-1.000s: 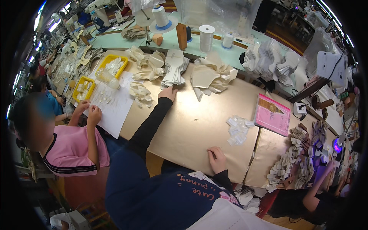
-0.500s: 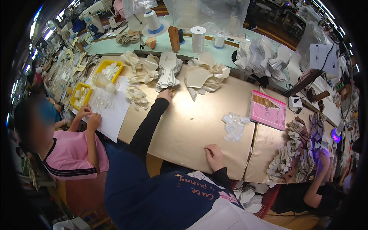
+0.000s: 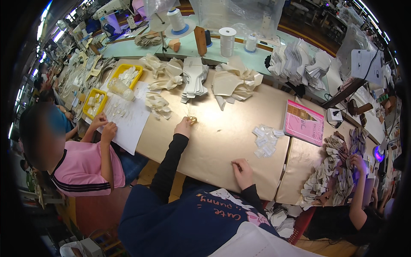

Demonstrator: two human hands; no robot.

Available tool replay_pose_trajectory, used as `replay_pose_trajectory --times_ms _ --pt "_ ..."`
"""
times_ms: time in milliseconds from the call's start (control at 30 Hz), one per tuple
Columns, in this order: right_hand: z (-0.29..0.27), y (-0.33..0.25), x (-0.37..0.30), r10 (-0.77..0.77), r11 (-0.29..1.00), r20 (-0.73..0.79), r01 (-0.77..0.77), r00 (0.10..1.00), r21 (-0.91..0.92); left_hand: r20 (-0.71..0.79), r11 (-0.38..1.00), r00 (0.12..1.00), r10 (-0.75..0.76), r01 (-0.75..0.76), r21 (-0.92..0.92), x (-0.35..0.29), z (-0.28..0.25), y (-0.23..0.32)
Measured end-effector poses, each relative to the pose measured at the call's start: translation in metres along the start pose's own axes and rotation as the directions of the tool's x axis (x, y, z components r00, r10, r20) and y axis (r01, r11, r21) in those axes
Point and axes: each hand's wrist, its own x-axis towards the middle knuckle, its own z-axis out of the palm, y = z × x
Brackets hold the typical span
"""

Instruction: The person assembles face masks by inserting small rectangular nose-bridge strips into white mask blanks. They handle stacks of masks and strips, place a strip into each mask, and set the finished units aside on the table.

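My left hand (image 3: 183, 127) is closed at the gold handles of a small pair of scissors (image 3: 193, 120), over the table. The thin blades point away from me toward a stack of pale cut pieces (image 3: 193, 77). My right hand (image 3: 244, 174) rests near the table's front edge, its fingers curled in, with nothing visible in them. Beyond it lies a loose group of small clear packets (image 3: 266, 140). Crumpled beige pieces (image 3: 235, 82) lie to the right of the stack, and more beige pieces (image 3: 165, 73) to its left.
On the left, a person in pink works beside yellow trays (image 3: 133, 81) and a white paper sheet (image 3: 136, 128). A pink notebook (image 3: 305, 122) lies at the right. Thread cones (image 3: 227, 42) stand on the far green ledge. Another person's hand (image 3: 358, 163) is near piled pieces (image 3: 321, 175).
My left hand has drawn back toward me from the stack's near end, bringing the gold-handled scissors into clearer view. My right hand stays at the table's front edge.
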Motion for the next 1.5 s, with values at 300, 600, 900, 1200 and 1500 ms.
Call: replay_pose_trajectory --times_ms 300,600,900,1200,1500 --pt "0.116 -0.033 0.176 0.234 0.505 0.591 -0.616 0.772 0.605 -0.195 0.993 0.981 -0.016 -0.007 -0.120 0.006 0.018 0.044" --pt "0.190 -0.035 0.252 0.306 0.496 0.375 -0.483 0.875 0.721 0.076 0.980 0.993 0.093 -0.078 -0.184 0.021 0.004 0.017" --pt "0.177 -0.042 0.257 0.319 0.398 0.508 -0.600 0.800 0.694 -0.145 0.996 0.989 -0.034 0.046 0.082 0.130 0.005 0.030" --pt "0.127 -0.053 0.215 0.316 0.459 0.358 -0.472 0.879 0.753 -0.060 0.903 0.998 0.020 -0.043 -0.427 0.170 0.000 -0.013" --pt "-0.033 -0.044 0.408 0.335 -0.010 0.131 -0.135 0.933 0.991 -0.347 0.820 0.795 0.497 -0.562 -0.113 -0.100 0.046 0.005"
